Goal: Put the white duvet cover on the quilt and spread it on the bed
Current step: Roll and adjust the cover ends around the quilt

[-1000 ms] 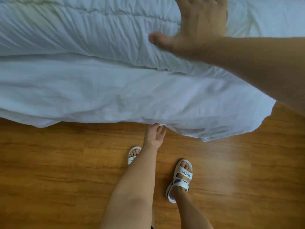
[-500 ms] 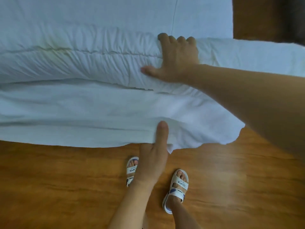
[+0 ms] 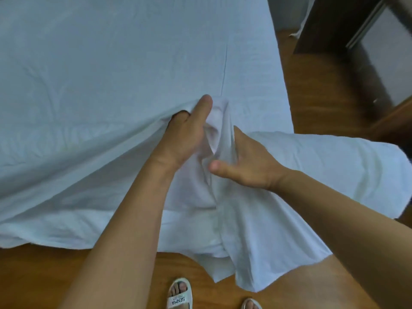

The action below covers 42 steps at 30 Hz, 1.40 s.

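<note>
At the near edge of the bed (image 3: 133,52), both hands work a bunched ridge of the white cover (image 3: 223,134) that stands up between them. The left hand (image 3: 185,134) grips the cloth, thumb up along the fold and fingers tucked under it; the right hand (image 3: 247,163) lies just beside it, thumb out, its fingers hidden in the folds, so it seems to pinch the cloth, though how firmly I cannot tell. This looks like the step of finding or opening the cover's edge so the quilt (image 3: 323,170) can be fed in or settled inside; the next move probably calls for parting the layers and drawing them evenly along the bed. The cover is thin, soft and creased, draped over the bedside with one corner hanging toward the wooden floor (image 3: 55,275). The quilt shows as a thicker white pad to the right.
</note>
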Tool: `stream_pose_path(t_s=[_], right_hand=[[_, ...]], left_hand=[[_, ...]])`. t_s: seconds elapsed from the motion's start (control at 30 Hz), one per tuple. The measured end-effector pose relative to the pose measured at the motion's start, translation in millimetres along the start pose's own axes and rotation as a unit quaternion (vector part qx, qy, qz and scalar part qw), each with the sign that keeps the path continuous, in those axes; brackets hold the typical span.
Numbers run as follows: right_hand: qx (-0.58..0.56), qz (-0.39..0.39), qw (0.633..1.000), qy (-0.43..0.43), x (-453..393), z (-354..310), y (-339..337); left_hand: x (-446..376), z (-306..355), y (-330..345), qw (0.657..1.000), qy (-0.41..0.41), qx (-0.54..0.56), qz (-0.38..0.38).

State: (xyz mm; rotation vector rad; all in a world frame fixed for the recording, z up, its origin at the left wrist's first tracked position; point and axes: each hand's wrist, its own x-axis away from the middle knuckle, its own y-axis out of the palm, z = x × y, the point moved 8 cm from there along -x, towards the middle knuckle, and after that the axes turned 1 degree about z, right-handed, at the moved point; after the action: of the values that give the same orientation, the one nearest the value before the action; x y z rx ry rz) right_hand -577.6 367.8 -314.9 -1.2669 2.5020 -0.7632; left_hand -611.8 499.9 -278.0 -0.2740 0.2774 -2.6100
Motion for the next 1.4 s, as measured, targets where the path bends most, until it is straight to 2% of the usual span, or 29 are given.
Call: stream_pose_path(t_s=[0.07, 0.13, 0.2, 0.27, 0.33, 0.43, 0.5, 0.6, 0.67, 0.7, 0.77, 0.8, 0.87, 0.93, 0.97, 1.03, 1.13, 1.2, 1.27, 1.37, 1.4], right_hand=[[0.048, 0.049, 0.998, -0.004, -7, 3, 4], [0.133, 0.123, 0.981, 0.070, -15, 15, 9], [0.228, 0.167, 0.955, 0.094, -22, 22, 16], [0.244, 0.169, 0.953, 0.067, -28, 20, 20], [0.216, 0.145, 0.962, 0.086, -29, 18, 12], [0.233, 0.076, 0.961, 0.125, -24, 19, 5], [0.341, 0.085, 0.924, 0.150, -13, 16, -16], [0.534, 0.098, 0.802, 0.250, 28, 28, -69], [0.568, 0.084, 0.756, 0.313, 72, 46, -100], [0.562, 0.079, 0.751, 0.338, 98, 58, -112], [0.498, 0.084, 0.767, 0.396, 151, 82, -134], [0.452, 0.099, 0.774, 0.432, 177, 91, -146], [0.312, 0.189, 0.787, 0.498, 222, 104, -174], [0.203, 0.281, 0.802, 0.486, 246, 106, -190], [0.183, 0.307, 0.812, 0.462, 244, 99, -188], [0.146, 0.312, 0.843, 0.413, 226, 80, -158], [0.176, 0.215, 0.869, 0.409, 185, 77, -93], [0.215, 0.174, 0.881, 0.383, 170, 91, -62], [0.200, 0.179, 0.885, 0.381, 175, 105, -62], [0.199, 0.154, 0.868, 0.427, 211, 132, -105], [0.210, 0.151, 0.859, 0.442, 222, 138, -126]], left_hand=[[-9, -9, 10, 0.997, -0.015, -0.016, -0.070], [-11, -23, 18, 0.989, -0.013, -0.090, -0.116], [-13, -33, 22, 0.970, 0.017, -0.185, -0.156], [-17, -37, 26, 0.943, 0.076, -0.254, -0.204], [-18, -45, 32, 0.911, 0.120, -0.292, -0.266], [-20, -52, 35, 0.878, 0.178, -0.344, -0.281], [-22, -65, 37, 0.871, 0.157, -0.357, -0.298], [-19, -80, 41, 0.870, 0.102, -0.340, -0.343], [-17, -76, 46, 0.869, 0.102, -0.318, -0.366], [-18, -73, 51, 0.867, 0.093, -0.319, -0.371], [-27, -69, 65, 0.849, 0.085, -0.387, -0.349], [-33, -64, 77, 0.827, 0.108, -0.440, -0.333], [-42, -46, 112, 0.764, 0.188, -0.531, -0.313], [-48, -24, 140, 0.718, 0.265, -0.572, -0.294], [-50, -18, 148, 0.704, 0.291, -0.581, -0.287], [-53, -14, 156, 0.710, 0.323, -0.563, -0.274], [-47, -12, 166, 0.768, 0.322, -0.487, -0.263], [-45, -11, 179, 0.786, 0.289, -0.468, -0.282], [-46, -11, 188, 0.787, 0.267, -0.475, -0.290], [-59, -18, 198, 0.772, 0.245, -0.502, -0.303], [-62, -19, 200, 0.786, 0.237, -0.487, -0.298]])
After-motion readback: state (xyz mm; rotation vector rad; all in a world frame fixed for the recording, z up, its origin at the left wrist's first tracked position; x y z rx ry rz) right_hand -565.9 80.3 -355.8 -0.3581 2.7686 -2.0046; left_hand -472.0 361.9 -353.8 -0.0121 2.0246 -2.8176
